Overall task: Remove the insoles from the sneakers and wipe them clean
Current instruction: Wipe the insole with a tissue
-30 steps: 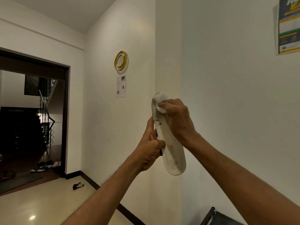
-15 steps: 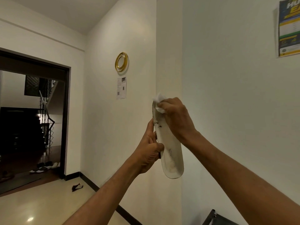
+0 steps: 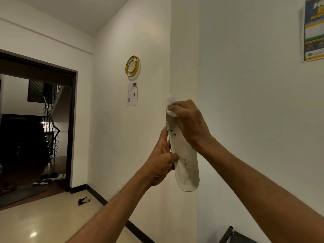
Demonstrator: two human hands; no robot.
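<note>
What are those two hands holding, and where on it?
The left hand grips the white insole by one long edge, near mid-length. The right hand holds a white wipe, pressed on the insole's upper end.

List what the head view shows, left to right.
Dark-framed doorway → small dark object on the floor → round gold wall ornament → left hand → worn white insole → black frame corner → blue-and-yellow wall poster. Right hand and white wipe overlap the insole: omitted.

Camera: one, worn on the head.
Faces: forward, at a white wall (image 3: pixel 245 102).
Near: the insole (image 3: pixel 184 149) is close in front.
</note>
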